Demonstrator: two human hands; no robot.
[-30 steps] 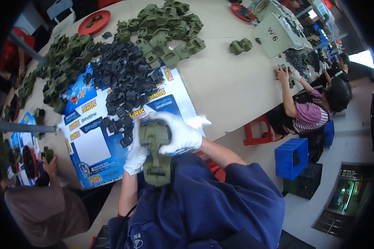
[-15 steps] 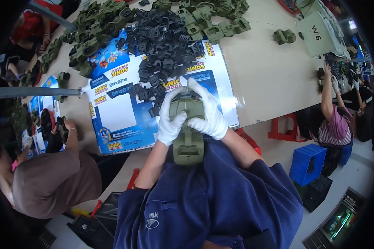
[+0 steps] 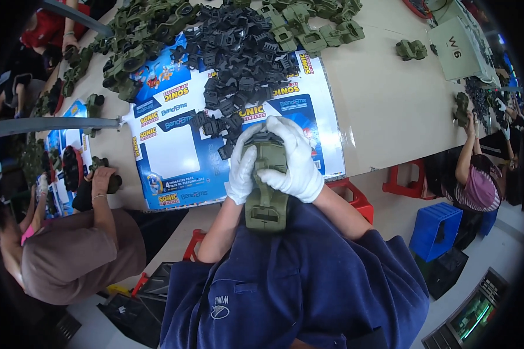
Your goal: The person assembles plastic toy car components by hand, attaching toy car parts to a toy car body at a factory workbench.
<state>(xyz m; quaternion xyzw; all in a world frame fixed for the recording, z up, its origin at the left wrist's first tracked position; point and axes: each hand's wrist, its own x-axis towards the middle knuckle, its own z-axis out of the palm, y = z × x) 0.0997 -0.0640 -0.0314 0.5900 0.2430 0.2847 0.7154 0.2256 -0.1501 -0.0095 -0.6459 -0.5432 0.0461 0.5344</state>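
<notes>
Between my two white-gloved hands is an olive-green plastic toy vehicle body (image 3: 266, 212), held close to my chest at the table's front edge. My left hand (image 3: 241, 174) wraps its left side, the thumb lying along the body. From the right, my right hand (image 3: 296, 166) grips it, fingers curled over the far end and thumb pressed on the middle. A dark part shows at the far end under my fingers, mostly hidden. Just beyond my hands lies a heap of black plastic parts (image 3: 233, 64) on a printed blue-and-white sheet (image 3: 172, 160).
Green toy vehicles (image 3: 137, 52) are piled at the back left, with more green bodies (image 3: 311, 38) at the back. One green vehicle (image 3: 411, 50) stands apart near a pale green box (image 3: 457, 52). A grey metal bar (image 3: 52, 125) juts in from the left. Co-workers sit on both sides.
My right thumb has moved left across the body, and my left thumb has shifted upward along its side. The toy vehicle stays in both hands.
</notes>
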